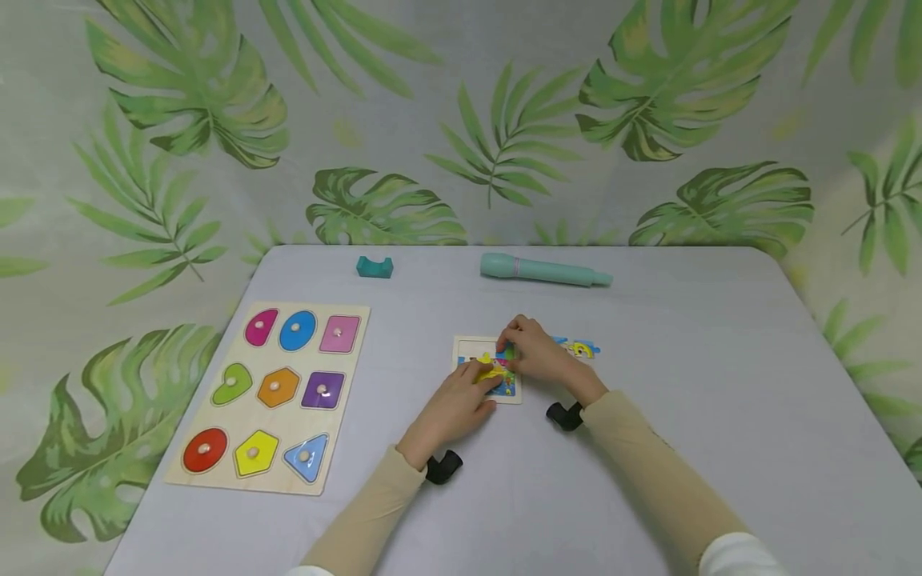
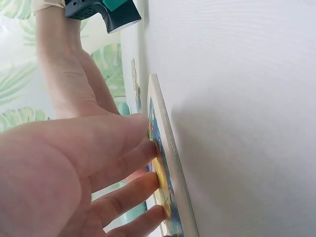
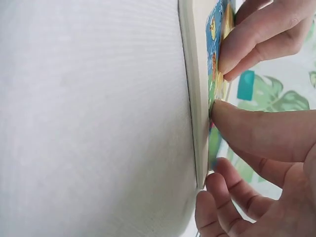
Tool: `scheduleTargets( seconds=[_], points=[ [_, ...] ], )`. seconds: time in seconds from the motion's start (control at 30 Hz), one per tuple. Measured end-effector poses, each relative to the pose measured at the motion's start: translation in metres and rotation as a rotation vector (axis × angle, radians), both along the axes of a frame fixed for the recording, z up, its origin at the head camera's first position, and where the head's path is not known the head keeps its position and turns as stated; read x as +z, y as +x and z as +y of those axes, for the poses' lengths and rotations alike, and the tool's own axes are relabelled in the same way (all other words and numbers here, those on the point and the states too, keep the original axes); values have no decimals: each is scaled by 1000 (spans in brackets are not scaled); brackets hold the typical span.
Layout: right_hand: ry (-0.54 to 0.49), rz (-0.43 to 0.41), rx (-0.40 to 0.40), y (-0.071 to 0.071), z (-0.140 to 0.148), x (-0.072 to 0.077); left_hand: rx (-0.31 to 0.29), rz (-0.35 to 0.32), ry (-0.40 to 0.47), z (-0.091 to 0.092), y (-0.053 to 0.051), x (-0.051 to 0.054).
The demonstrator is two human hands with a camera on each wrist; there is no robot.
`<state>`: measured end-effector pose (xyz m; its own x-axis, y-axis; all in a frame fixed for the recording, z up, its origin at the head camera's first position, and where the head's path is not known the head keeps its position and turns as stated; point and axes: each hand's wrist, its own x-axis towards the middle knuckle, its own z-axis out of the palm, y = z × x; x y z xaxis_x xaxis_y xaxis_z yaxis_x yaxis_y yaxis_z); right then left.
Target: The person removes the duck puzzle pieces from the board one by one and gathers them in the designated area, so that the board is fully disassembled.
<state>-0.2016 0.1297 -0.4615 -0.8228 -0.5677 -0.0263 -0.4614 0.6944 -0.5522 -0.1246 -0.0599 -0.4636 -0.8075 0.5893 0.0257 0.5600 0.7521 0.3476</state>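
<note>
A small jigsaw puzzle in a pale wooden tray (image 1: 454, 352) lies on the table, its lower part filled with colourful pieces and bare wood along the top left. My left hand (image 1: 455, 406) rests its extended fingertips on the yellow picture area, as the left wrist view also shows. At the tray's right side, my right hand (image 1: 542, 352) pinches a green and blue puzzle piece (image 3: 214, 144) between thumb and fingers, over the puzzle; the fingers partly hide it. Beyond that hand lie loose puzzle pieces (image 1: 580, 349), partly covered by it.
To the left lies a wooden shape board (image 1: 241, 368) with coloured knobbed shapes. Toward the back edge are a teal holder (image 1: 374, 268) and a mint-green microphone-shaped object (image 1: 545, 270). Leaf-patterned cloth (image 1: 504, 144) hangs behind the white table (image 1: 720, 384).
</note>
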Motion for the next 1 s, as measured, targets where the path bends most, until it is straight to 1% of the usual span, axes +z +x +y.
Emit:
scheduleTargets(
  seconds=[0.13,0.2,0.3,0.37,0.47,0.57,0.73,0.8,1.0],
  points=[
    [5,2,-11,1,-1,-1,3,-16,4,0,0,1],
    [11,18,0,0,-1,-1,3,-20,3,0,0,1],
    [-9,11,3,-2,0,-1,3,-23,-1,0,-1,1],
    [-42,-8,3,-3,1,-1,4,-29,-4,0,-1,0],
    [-118,-65,-22,-5,3,-2,6,-34,-4,0,-1,0],
    [-190,-99,-36,-8,4,-5,7,-34,-2,0,-2,-1],
    [-244,-108,-67,-11,5,-10,6,-33,3,1,-2,-1],
    [-269,-128,-83,-12,6,-11,9,-36,4,1,-2,-1],
    [-345,-180,-96,-13,15,-7,13,-40,7,0,-2,-1]
  ],
)
